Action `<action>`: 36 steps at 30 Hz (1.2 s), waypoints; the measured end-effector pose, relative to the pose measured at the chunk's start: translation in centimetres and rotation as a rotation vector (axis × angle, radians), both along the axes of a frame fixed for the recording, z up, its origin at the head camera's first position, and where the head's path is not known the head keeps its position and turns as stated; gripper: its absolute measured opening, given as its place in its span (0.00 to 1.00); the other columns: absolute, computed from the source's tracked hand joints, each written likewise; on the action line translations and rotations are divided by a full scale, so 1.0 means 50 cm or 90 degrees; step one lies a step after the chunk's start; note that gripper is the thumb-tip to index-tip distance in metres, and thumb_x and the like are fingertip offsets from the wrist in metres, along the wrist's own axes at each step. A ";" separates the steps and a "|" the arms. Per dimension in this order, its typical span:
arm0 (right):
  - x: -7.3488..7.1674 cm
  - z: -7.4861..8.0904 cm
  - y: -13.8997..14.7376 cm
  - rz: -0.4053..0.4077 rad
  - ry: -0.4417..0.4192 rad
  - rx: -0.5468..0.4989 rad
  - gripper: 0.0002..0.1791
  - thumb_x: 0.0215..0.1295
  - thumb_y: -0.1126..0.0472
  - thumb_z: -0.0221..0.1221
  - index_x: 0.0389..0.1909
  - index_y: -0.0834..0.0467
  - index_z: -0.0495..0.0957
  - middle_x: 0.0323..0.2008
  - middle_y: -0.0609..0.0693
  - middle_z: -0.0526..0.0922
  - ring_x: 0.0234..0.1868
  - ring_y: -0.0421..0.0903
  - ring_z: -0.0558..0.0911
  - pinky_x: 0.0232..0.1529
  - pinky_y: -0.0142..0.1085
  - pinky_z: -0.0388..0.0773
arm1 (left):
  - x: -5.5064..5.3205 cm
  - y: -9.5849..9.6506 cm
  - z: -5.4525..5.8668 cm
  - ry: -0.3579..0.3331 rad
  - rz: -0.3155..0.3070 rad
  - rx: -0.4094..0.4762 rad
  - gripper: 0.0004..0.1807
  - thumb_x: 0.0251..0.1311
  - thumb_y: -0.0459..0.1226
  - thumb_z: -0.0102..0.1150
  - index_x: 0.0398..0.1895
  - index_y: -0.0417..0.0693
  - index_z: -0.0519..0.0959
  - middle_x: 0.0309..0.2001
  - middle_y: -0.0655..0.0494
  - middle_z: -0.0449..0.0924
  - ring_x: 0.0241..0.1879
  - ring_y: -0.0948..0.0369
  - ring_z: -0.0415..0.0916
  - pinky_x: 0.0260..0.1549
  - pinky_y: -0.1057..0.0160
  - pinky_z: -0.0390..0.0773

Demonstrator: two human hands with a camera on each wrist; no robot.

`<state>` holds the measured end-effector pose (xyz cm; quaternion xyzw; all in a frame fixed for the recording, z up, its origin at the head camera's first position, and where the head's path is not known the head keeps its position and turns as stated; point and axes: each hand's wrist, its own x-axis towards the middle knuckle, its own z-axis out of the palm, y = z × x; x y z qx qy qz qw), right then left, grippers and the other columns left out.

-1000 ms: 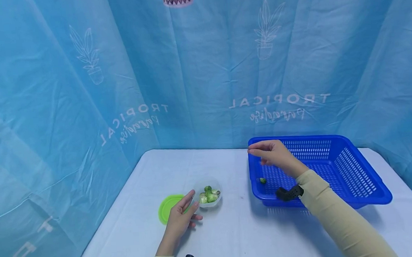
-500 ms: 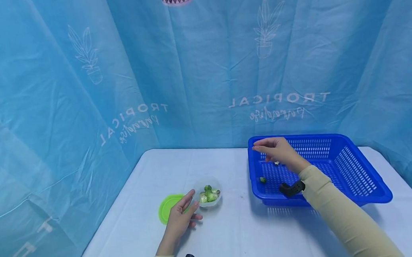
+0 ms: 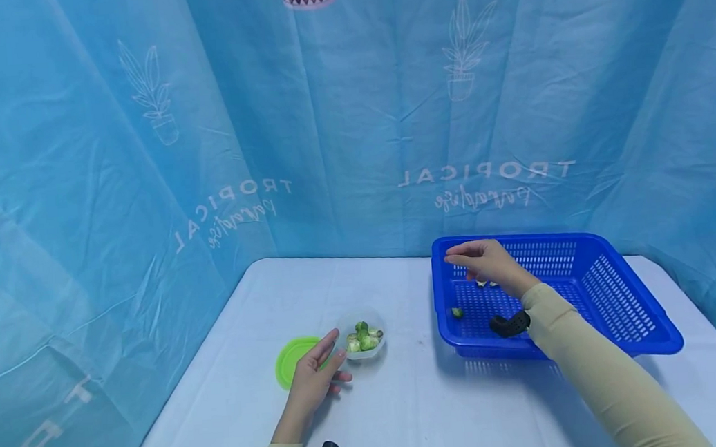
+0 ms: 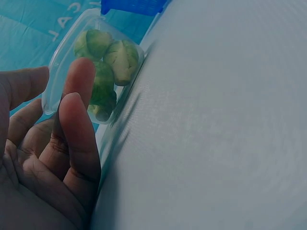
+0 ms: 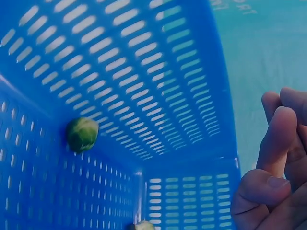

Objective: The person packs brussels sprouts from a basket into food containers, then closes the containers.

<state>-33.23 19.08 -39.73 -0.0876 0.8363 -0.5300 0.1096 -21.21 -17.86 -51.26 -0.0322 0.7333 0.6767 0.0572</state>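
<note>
A small clear plastic container [image 3: 373,317] with several Brussels sprouts [image 3: 364,341] stands on the table. My left hand [image 3: 309,383] is beside it, fingers extended and holding nothing; whether the fingertips touch its wall I cannot tell. In the left wrist view the sprouts [image 4: 121,60] show through the container's clear wall. My right hand [image 3: 487,264] hovers over the left part of a blue basket [image 3: 644,307], fingers bent, with nothing visible between them. One Brussels sprout [image 5: 82,134] lies on the basket's floor. Other pale pieces [image 3: 481,283] are partly hidden below the right hand.
A round green lid [image 3: 293,359] lies flat left of the container, partly behind the left hand. The white tablecloth [image 3: 402,414] spreads between container and basket. Blue printed curtains [image 3: 353,148] hang behind and at the sides.
My right hand has shifted slightly to the right over the basket, bringing pale pieces beneath it into view. My left hand, the container and the lid look the same.
</note>
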 end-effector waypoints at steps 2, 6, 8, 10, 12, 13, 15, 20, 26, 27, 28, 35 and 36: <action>-0.016 -0.019 0.007 0.000 -0.002 0.006 0.25 0.62 0.43 0.58 0.56 0.51 0.76 0.52 0.50 0.78 0.28 0.46 0.78 0.27 0.36 0.77 | 0.001 0.000 -0.003 0.009 0.003 -0.001 0.31 0.61 0.47 0.60 0.67 0.62 0.65 0.69 0.53 0.64 0.32 0.52 0.85 0.21 0.62 0.81; -0.050 -0.061 0.022 -0.002 -0.013 0.008 0.28 0.58 0.38 0.60 0.56 0.48 0.77 0.52 0.48 0.78 0.28 0.46 0.78 0.29 0.38 0.77 | -0.005 0.000 -0.014 0.011 0.010 -0.020 0.31 0.60 0.49 0.60 0.67 0.63 0.65 0.69 0.54 0.65 0.31 0.54 0.85 0.21 0.63 0.81; -0.052 -0.065 0.025 0.000 -0.016 0.009 0.27 0.58 0.38 0.60 0.55 0.47 0.77 0.51 0.48 0.78 0.27 0.45 0.77 0.29 0.37 0.76 | -0.006 0.000 -0.017 0.011 0.016 -0.026 0.31 0.59 0.50 0.60 0.66 0.66 0.66 0.68 0.56 0.66 0.30 0.55 0.85 0.21 0.65 0.81; -0.056 -0.071 0.027 0.000 -0.024 0.007 0.25 0.58 0.39 0.60 0.53 0.47 0.78 0.50 0.49 0.79 0.25 0.45 0.75 0.27 0.37 0.75 | -0.007 0.000 -0.016 0.006 0.017 -0.028 0.30 0.59 0.51 0.60 0.65 0.68 0.66 0.68 0.58 0.66 0.31 0.56 0.85 0.21 0.65 0.81; -0.059 -0.077 0.029 0.002 -0.027 0.010 0.23 0.59 0.40 0.60 0.52 0.46 0.79 0.49 0.48 0.80 0.24 0.44 0.74 0.26 0.35 0.74 | -0.006 0.000 -0.016 0.009 0.014 -0.027 0.30 0.58 0.51 0.60 0.66 0.68 0.66 0.68 0.58 0.66 0.30 0.56 0.85 0.21 0.65 0.81; -0.061 -0.080 0.030 0.006 -0.028 0.013 0.23 0.59 0.40 0.60 0.52 0.46 0.79 0.48 0.48 0.81 0.24 0.44 0.74 0.25 0.34 0.73 | -0.007 0.000 -0.016 0.008 0.013 -0.027 0.31 0.59 0.51 0.60 0.66 0.68 0.66 0.68 0.58 0.66 0.30 0.57 0.85 0.21 0.65 0.81; -0.064 -0.085 0.033 0.007 -0.033 0.017 0.22 0.59 0.41 0.61 0.51 0.46 0.79 0.47 0.48 0.82 0.23 0.43 0.75 0.24 0.32 0.72 | -0.006 -0.001 -0.016 0.013 0.008 -0.027 0.32 0.59 0.51 0.60 0.67 0.65 0.65 0.69 0.56 0.65 0.30 0.56 0.85 0.21 0.65 0.81; -0.069 -0.095 0.038 0.015 -0.043 0.048 0.22 0.60 0.43 0.61 0.52 0.48 0.80 0.50 0.52 0.83 0.25 0.45 0.78 0.23 0.32 0.72 | -0.005 -0.001 -0.016 0.015 0.007 -0.015 0.33 0.57 0.53 0.61 0.67 0.63 0.66 0.69 0.55 0.64 0.31 0.54 0.85 0.20 0.65 0.80; -0.074 -0.105 0.044 0.032 -0.060 0.081 0.22 0.58 0.44 0.62 0.52 0.47 0.80 0.53 0.54 0.81 0.37 0.59 0.81 0.29 0.38 0.76 | -0.005 0.000 -0.018 0.013 0.008 -0.015 0.33 0.56 0.53 0.62 0.66 0.65 0.66 0.69 0.55 0.64 0.31 0.54 0.85 0.20 0.65 0.80; -0.074 -0.107 0.044 0.040 -0.060 0.084 0.23 0.57 0.43 0.63 0.52 0.47 0.80 0.53 0.53 0.81 0.40 0.60 0.81 0.31 0.39 0.77 | -0.005 0.000 -0.019 0.012 0.008 -0.019 0.33 0.56 0.53 0.61 0.66 0.65 0.65 0.69 0.56 0.64 0.31 0.54 0.85 0.20 0.65 0.80; -0.075 -0.108 0.044 0.050 -0.061 0.087 0.24 0.56 0.43 0.64 0.53 0.47 0.79 0.52 0.51 0.82 0.43 0.60 0.80 0.34 0.41 0.79 | -0.005 0.000 -0.019 0.010 0.010 -0.021 0.33 0.56 0.53 0.61 0.66 0.66 0.65 0.69 0.56 0.64 0.31 0.55 0.85 0.20 0.65 0.80; -0.083 -0.115 0.036 0.123 -0.073 0.082 0.27 0.54 0.43 0.66 0.53 0.49 0.79 0.49 0.46 0.84 0.46 0.59 0.79 0.36 0.40 0.79 | -0.007 0.001 -0.018 0.006 0.020 -0.032 0.29 0.60 0.51 0.59 0.65 0.70 0.66 0.69 0.59 0.65 0.31 0.56 0.85 0.21 0.65 0.81; -0.083 -0.117 0.036 0.125 -0.078 0.080 0.26 0.54 0.44 0.66 0.53 0.50 0.79 0.48 0.47 0.85 0.44 0.60 0.79 0.32 0.38 0.77 | -0.007 0.001 -0.018 0.006 0.019 -0.032 0.29 0.60 0.50 0.59 0.65 0.69 0.66 0.69 0.59 0.65 0.31 0.56 0.85 0.21 0.65 0.81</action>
